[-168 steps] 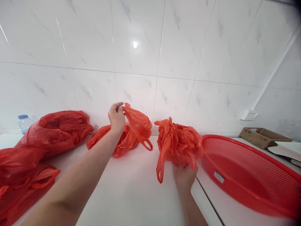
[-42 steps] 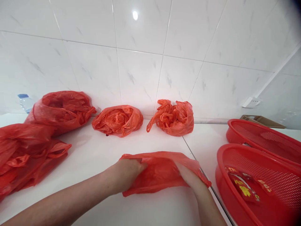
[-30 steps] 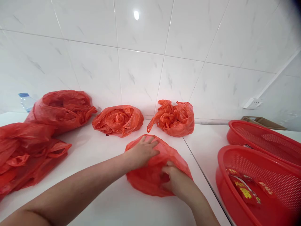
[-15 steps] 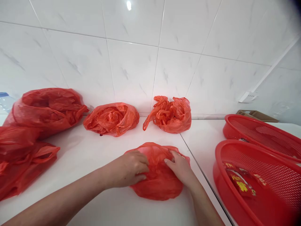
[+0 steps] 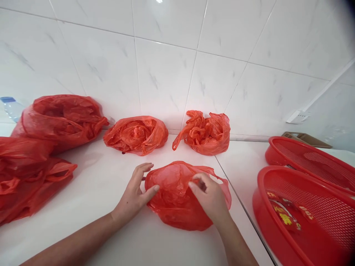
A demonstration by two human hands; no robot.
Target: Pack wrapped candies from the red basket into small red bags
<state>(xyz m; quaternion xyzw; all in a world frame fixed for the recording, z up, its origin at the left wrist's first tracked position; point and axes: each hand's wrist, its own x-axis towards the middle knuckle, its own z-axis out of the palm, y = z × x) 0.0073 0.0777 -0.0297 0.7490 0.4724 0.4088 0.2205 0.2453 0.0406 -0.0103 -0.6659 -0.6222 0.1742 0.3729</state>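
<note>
A red plastic bag (image 5: 180, 216) lies bunched on the white table before me, its mouth facing up and a loop of handle spread out at its right. At the bag's left edge is my left hand (image 5: 133, 195), open, with thumb and fingers spread apart. My right hand (image 5: 213, 197) reaches over the bag's right part, thumb and forefinger pinched on the thin plastic. What lies inside the bag cannot be made out.
Against the tiled wall stand a gathered red bag (image 5: 135, 136) and another with raised handles (image 5: 208, 136). Larger red bags (image 5: 66, 125) fill the left side, near a clear bottle (image 5: 12, 109). On the right are red baskets (image 5: 260, 199), the nearer one holding printed red packets (image 5: 285, 214).
My left hand has drawn back left off the bag and opened. My right hand has turned, its fingers now curled in on the plastic. The view has shifted slightly.
</note>
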